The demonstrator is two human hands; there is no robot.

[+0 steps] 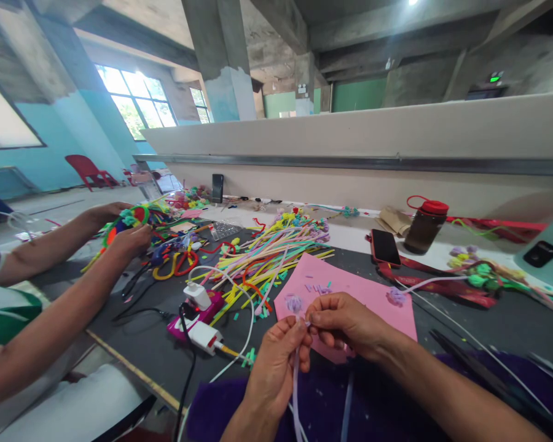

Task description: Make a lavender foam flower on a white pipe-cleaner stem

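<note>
A lilac pipe-cleaner flower (294, 303) stands upright over a pink sheet (373, 304), its head a fuzzy cluster. Just below that head, my left hand (276, 359) pinches the flower's long pale stem (297, 396), which hangs down toward my lap. My right hand (348, 322) is closed in a pinch right beside the stem, fingertips against those of the left; a small lilac bit shows between them, partly hidden. Short lilac cut pieces (321, 288) lie on the sheet behind my hands. Another lilac flower (397, 296) rests on its right edge.
Loose coloured pipe cleaners (253, 255) are heaped mid-table. Left of my hands sits a purple power strip (197, 316) with plugged-in chargers and cables. A phone (384, 247), a brown bottle (426, 226) and dark scissors (470, 362) are to the right. A co-worker's hands (131, 236) work at left.
</note>
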